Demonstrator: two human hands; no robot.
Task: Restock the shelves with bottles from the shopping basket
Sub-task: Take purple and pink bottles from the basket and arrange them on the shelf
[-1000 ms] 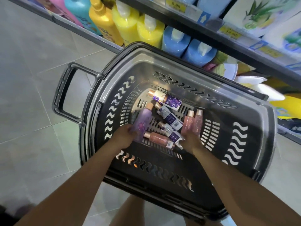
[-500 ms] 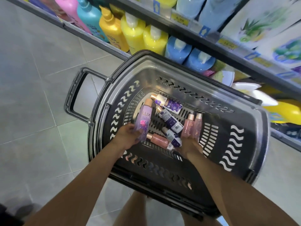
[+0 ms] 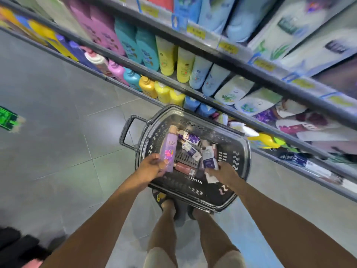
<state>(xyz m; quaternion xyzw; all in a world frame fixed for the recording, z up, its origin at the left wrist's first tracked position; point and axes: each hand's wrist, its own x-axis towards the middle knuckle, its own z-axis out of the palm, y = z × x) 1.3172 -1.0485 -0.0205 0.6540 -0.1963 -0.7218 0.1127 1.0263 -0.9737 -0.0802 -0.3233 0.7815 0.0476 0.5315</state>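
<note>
Left hand (image 3: 152,168): fingers curled round the lower end of a purple bottle (image 3: 169,149), cap end pointing away from the wrist, over the near-left part of the shopping basket (image 3: 246,151). Right hand (image 3: 225,174): gripping a white-and-purple bottle (image 3: 208,159); blurred, finger detail unclear. A pink bottle (image 3: 183,167) lies on the basket floor between the hands. Small purple-labelled bottles (image 3: 191,138) lie just beyond the hands. Stocked shelves (image 3: 245,57) run beyond the basket, ahead of both hands.

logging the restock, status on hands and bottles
Left hand grips lilac bottle above basket. Right hand grips white-and-purple bottle. Other bottles lie inside. Nothing blocking shelves.
</note>
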